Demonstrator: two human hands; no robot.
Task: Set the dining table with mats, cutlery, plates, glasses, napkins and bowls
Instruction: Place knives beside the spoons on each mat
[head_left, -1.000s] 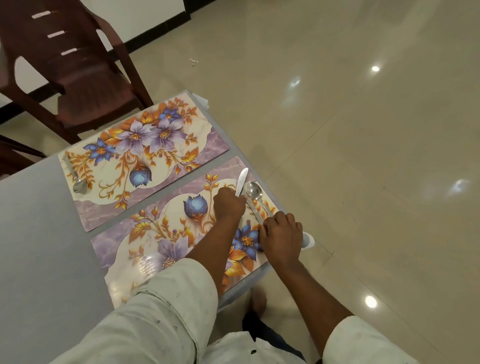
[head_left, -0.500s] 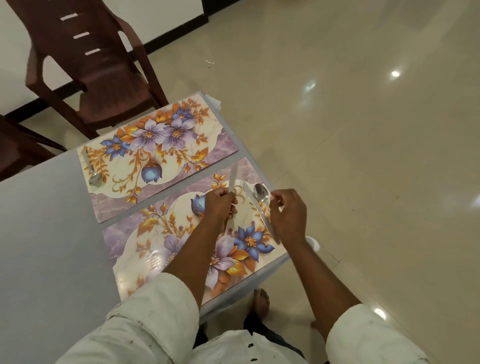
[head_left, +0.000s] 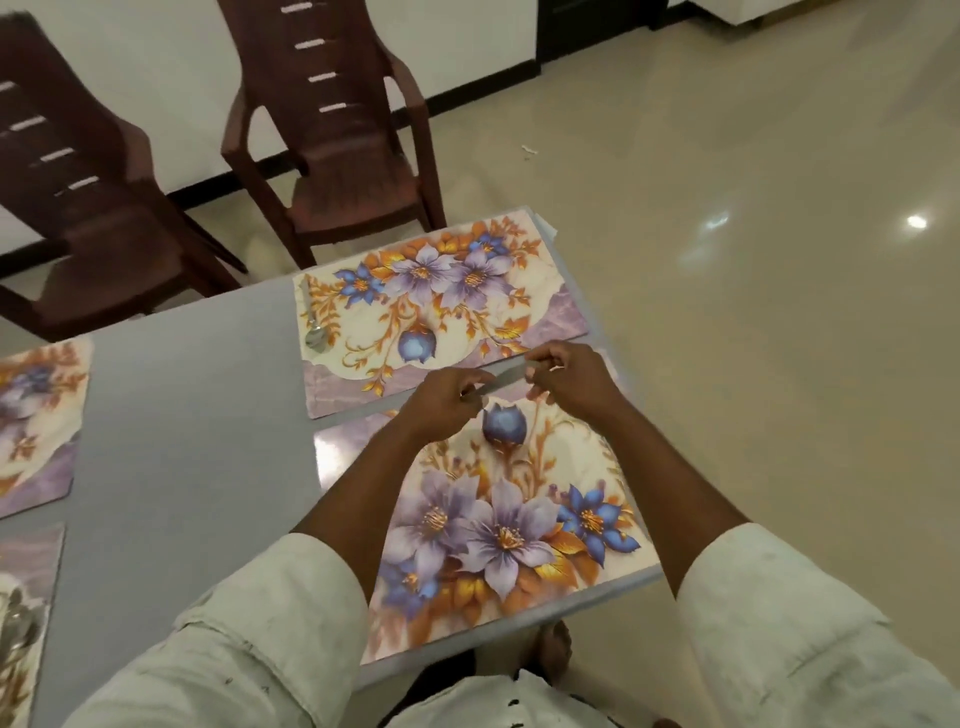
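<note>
Bare grey tabletop (head_left: 208, 415) between mats (head_left: 441, 312)

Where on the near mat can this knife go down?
The near mat looks bare; both hands hold the knife over its far edge. The grey table left of it is open. The far mat holds a spoon.

Gloss and matt at our table

We see glossy floral printed mats (head_left: 498, 519), a shiny metal spoon (head_left: 315, 332), matt grey tabletop (head_left: 208, 415), moulded brown plastic chairs (head_left: 337, 171), polished floor tiles (head_left: 753, 260).
</note>
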